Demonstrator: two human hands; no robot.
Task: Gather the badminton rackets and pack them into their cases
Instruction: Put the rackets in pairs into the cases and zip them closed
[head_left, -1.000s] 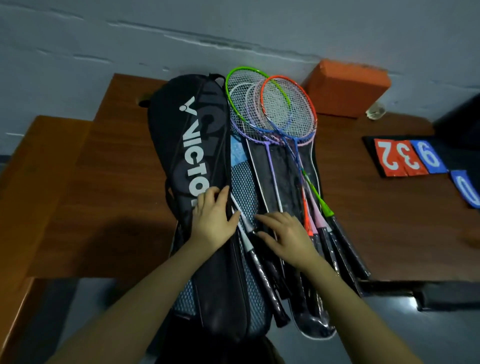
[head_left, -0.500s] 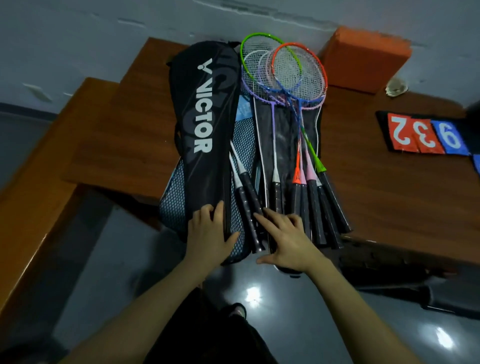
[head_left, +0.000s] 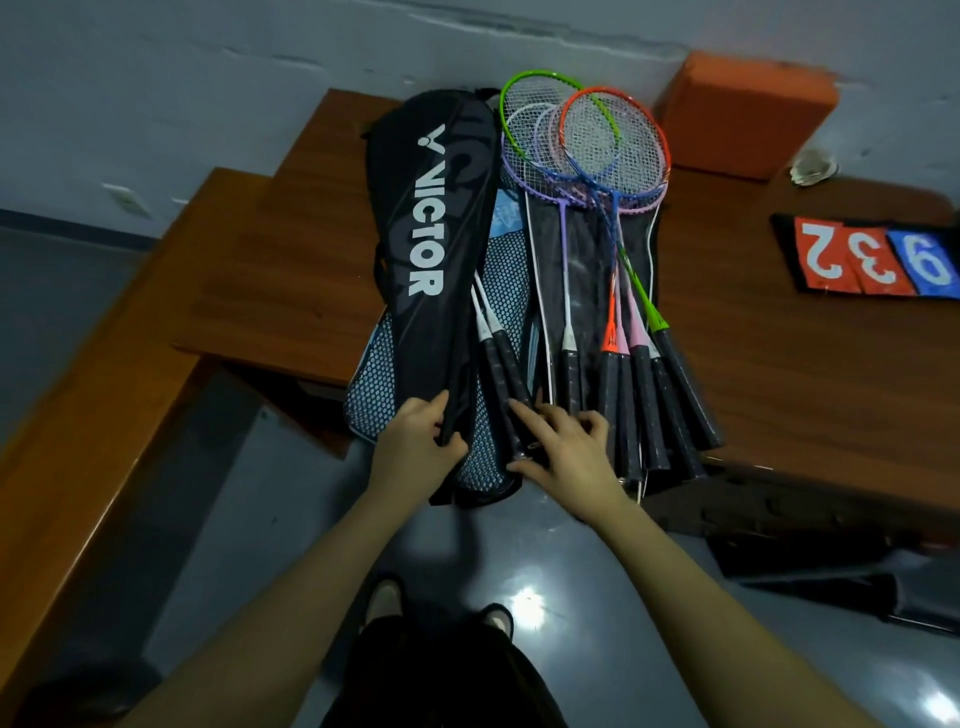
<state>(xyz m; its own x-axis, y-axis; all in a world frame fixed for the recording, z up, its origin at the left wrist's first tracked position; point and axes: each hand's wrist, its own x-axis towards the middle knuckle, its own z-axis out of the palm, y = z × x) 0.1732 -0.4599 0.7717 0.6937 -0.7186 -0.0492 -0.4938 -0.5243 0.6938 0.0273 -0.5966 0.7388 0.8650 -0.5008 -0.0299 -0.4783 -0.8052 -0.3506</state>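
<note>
A black VICTOR racket case lies lengthwise on the wooden table, on top of a blue mesh case. My left hand grips the black case's near edge. Two white-shafted rackets stick out beside it, and my right hand holds their black handle ends between thumb and fingers. Several coloured rackets in green, orange, purple, pink and blue lie fanned on a dark flat case, handles overhanging the table edge.
An orange block stands against the wall at the back right, with a small pale object beside it. Flip score numbers lie at the right. A wooden bench runs along the left. My feet stand on the glossy floor.
Both hands slid down from the middle of the cases to their near ends. My left hand went from lying flat to gripping the black case's edge, and my right hand's fingers curled onto the handles.
</note>
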